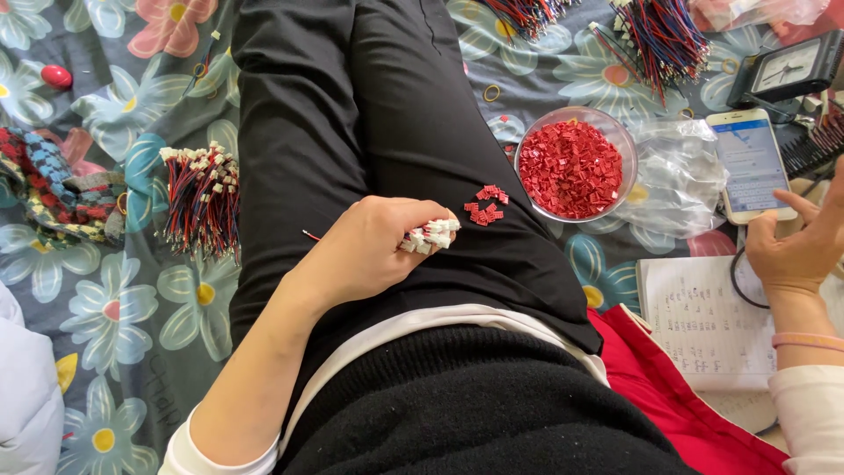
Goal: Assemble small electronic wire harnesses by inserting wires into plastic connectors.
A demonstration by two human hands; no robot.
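Left hand point(374, 251) on the lap grips one bunch of white plugs point(429, 236), roughly ten loose red caps point(485, 204) beside it, one bowl point(624, 145) of caps beyond; right hand point(796, 246), partly cut off, touches one phone point(749, 163), grip probably loose.

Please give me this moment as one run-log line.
left hand: grips wire bundle on lap | right hand: touching smartphone | red connectors: loose on thigh | bowl: full

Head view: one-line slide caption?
Left hand grips white-tipped wire bundle on lap; right hand touches smartphone.
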